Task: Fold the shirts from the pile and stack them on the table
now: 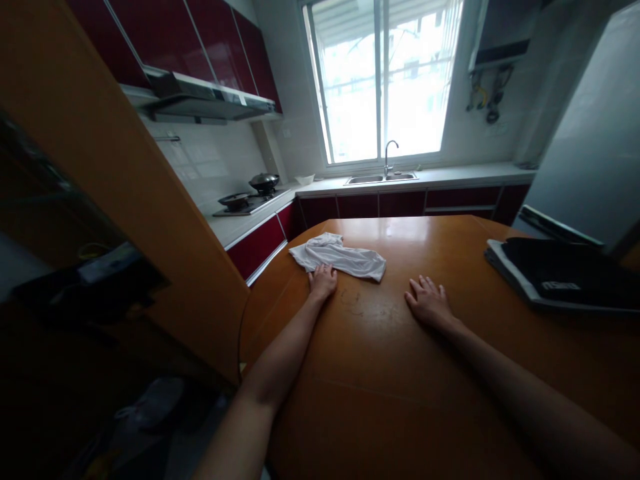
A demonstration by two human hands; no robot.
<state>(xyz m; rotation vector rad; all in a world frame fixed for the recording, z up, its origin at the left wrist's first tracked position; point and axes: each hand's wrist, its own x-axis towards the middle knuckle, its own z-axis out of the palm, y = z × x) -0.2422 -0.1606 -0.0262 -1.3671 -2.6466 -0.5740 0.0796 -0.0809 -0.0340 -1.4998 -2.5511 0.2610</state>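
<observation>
A pale, crumpled piece of cloth [345,257], perhaps a garment, lies on the wooden table [360,373]. My left hand [324,281] rests at the cloth's near edge, its fingertips touching it and its fingers stretched out. To the right, my right hand [429,301] lies flat on the bare tabletop with the fingers spread, apart from the cloth. Dark scuff marks show on the wood between the two hands. Neither hand grips anything.
A black folded item with white lettering [570,267] lies at the table's right. Beyond the table runs a counter with a sink [367,179] and tap [387,157]. Pans [264,180] stand on the stove at the left. A wooden panel [165,220] rises beside the table.
</observation>
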